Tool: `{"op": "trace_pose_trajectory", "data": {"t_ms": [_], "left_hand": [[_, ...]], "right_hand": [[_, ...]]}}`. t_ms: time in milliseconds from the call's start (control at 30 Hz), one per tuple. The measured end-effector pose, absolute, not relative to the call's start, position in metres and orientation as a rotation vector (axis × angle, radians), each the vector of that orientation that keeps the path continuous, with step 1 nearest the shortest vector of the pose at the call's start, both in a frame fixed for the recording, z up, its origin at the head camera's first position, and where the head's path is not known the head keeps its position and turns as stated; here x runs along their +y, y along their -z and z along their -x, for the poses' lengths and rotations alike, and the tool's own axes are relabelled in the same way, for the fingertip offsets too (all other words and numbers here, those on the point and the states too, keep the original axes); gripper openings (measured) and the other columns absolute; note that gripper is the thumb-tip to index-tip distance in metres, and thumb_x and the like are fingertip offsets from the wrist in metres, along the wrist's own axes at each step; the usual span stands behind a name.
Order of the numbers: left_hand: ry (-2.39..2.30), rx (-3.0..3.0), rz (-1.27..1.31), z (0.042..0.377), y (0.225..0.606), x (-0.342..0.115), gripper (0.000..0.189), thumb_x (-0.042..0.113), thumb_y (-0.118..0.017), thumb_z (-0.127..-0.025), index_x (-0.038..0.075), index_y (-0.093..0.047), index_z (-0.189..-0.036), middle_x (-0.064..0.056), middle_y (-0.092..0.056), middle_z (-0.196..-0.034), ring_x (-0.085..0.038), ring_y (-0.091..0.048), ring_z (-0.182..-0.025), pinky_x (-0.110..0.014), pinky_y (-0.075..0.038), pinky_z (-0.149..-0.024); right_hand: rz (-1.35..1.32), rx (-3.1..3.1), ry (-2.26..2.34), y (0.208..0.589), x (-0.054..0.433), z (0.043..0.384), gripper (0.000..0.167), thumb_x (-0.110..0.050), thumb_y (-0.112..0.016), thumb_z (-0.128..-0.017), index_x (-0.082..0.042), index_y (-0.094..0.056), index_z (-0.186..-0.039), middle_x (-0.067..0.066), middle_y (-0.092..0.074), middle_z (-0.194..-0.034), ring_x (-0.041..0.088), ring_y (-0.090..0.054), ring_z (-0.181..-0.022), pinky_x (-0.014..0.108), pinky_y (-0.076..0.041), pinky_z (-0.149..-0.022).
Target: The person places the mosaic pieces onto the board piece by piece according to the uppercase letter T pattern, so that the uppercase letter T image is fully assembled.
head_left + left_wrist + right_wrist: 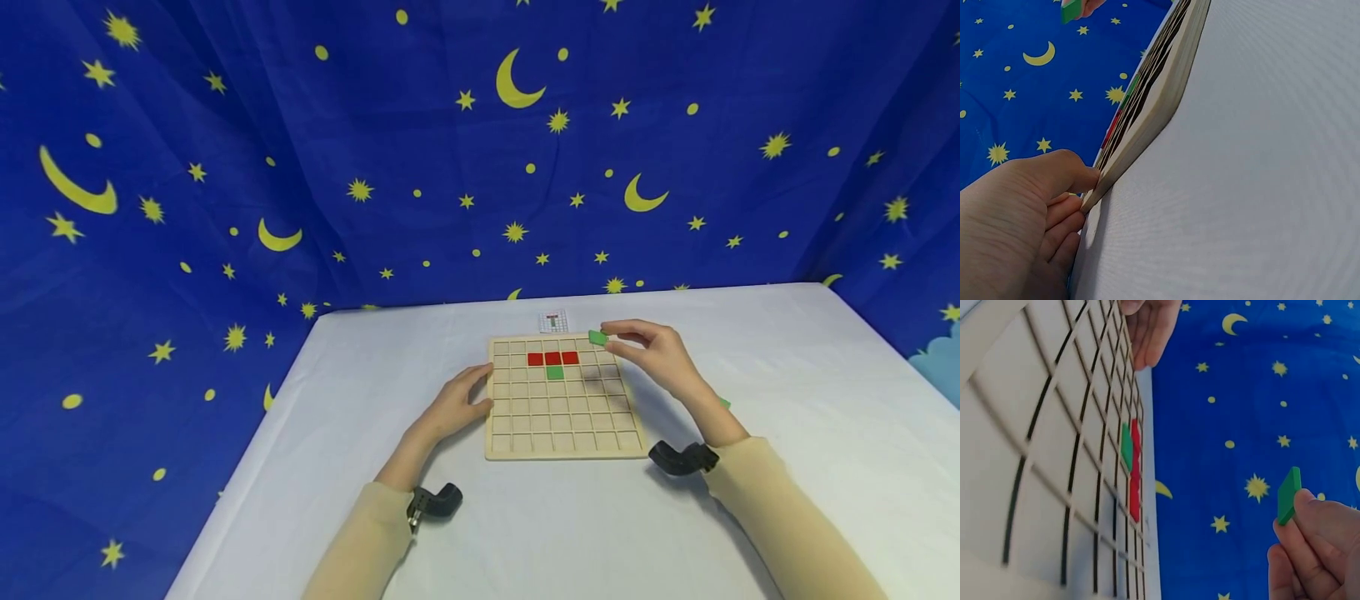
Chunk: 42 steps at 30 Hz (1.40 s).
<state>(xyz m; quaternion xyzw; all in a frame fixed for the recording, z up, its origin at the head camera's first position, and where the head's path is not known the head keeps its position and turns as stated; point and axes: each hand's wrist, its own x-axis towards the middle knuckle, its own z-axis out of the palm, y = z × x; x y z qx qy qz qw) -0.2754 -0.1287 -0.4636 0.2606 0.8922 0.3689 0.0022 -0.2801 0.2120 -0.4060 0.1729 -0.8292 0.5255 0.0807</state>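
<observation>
A wooden grid board [566, 449] lies on the white tabletop. Three red square tiles [552, 359] form a row in its upper part, and a green square tile [554, 372] sits in the cell just below the middle one. Between thumb and fingertips, my right hand [663, 354] pinches another green tile [1288, 497], held tilted above the board's upper right area. With thumb and fingers spread, my left hand [453, 404] touches the board's left edge; in the left wrist view its thumb [1063, 172] meets the rim near a corner.
Behind the board lies a small printed card [553, 322] showing a grid with a red and green pattern. A green piece [724, 402] peeks out beside the right forearm, mostly hidden. A blue curtain [420, 150] with yellow moons and stars hangs beyond the table.
</observation>
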Motion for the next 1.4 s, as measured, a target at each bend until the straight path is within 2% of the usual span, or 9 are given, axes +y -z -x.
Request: {"op": "trace_pose_trajectory", "data": {"t_ms": [267,500,700,833,1033,1400], "left_hand": [[-1.174,2.791,-0.802,0.276,0.465,-0.129,0.062,0.011,-0.064,-0.086,-0.003,-0.038,-0.141,-0.017,-0.043,-0.141,-0.031,-0.036,-0.132,-0.040,-0.027,-0.111],[-1.172,2.788,-0.797,0.276,0.465,-0.128,0.063,0.011,-0.065,-0.086,-0.003,-0.038,-0.141,-0.017,-0.043,-0.141,-0.031,-0.036,-0.132,-0.040,-0.027,-0.111],[-1.161,2.785,-0.787,0.277,0.464,-0.128,0.063,0.013,-0.064,-0.086,-0.001,-0.038,-0.142,-0.016,-0.042,-0.142,-0.030,-0.035,-0.133,-0.040,-0.027,-0.111],[-1.176,2.776,-0.799,0.277,0.464,-0.128,0.063,0.012,-0.064,-0.086,-0.002,-0.038,-0.141,-0.018,-0.042,-0.141,-0.031,-0.036,-0.132,-0.042,-0.028,-0.110],[-1.188,2.785,-0.871,0.276,0.467,-0.131,0.061,0.016,-0.062,-0.088,-0.004,-0.038,-0.141,-0.020,-0.043,-0.140,-0.034,-0.037,-0.131,-0.042,-0.029,-0.110],[-1.186,2.773,-0.824,0.276,0.462,-0.130,0.062,0.011,-0.064,-0.086,-0.004,-0.038,-0.140,-0.019,-0.042,-0.140,-0.032,-0.036,-0.132,-0.040,-0.028,-0.111]], "right_hand": [[-0.546,-2.473,-1.614,0.402,0.194,0.283,0.038,-0.026,-0.070,-0.086,-0.005,-0.064,-0.118,0.010,-0.063,-0.119,0.027,-0.054,-0.116,0.042,-0.043,-0.100],[-0.564,-2.480,-1.662,0.402,0.181,0.283,0.033,-0.011,-0.067,-0.088,0.004,-0.063,-0.117,0.018,-0.061,-0.119,0.035,-0.053,-0.116,0.052,-0.042,-0.097],[-0.563,-2.501,-1.662,0.408,0.174,0.282,0.033,-0.018,-0.070,-0.086,-0.002,-0.066,-0.115,0.011,-0.064,-0.117,0.028,-0.055,-0.114,0.044,-0.046,-0.095],[-0.613,-2.511,-1.638,0.415,0.170,0.281,0.036,-0.023,-0.071,-0.085,-0.003,-0.066,-0.115,0.008,-0.064,-0.118,0.028,-0.056,-0.113,0.045,-0.046,-0.095],[-0.649,-2.535,-1.600,0.427,0.167,0.281,0.035,-0.020,-0.072,-0.085,-0.004,-0.066,-0.116,0.008,-0.061,-0.123,0.030,-0.055,-0.114,0.046,-0.046,-0.095],[-0.679,-2.600,-1.527,0.450,0.162,0.282,0.028,-0.014,-0.071,-0.085,-0.005,-0.069,-0.111,0.006,-0.067,-0.111,0.024,-0.063,-0.102,0.037,-0.052,-0.088]]}}
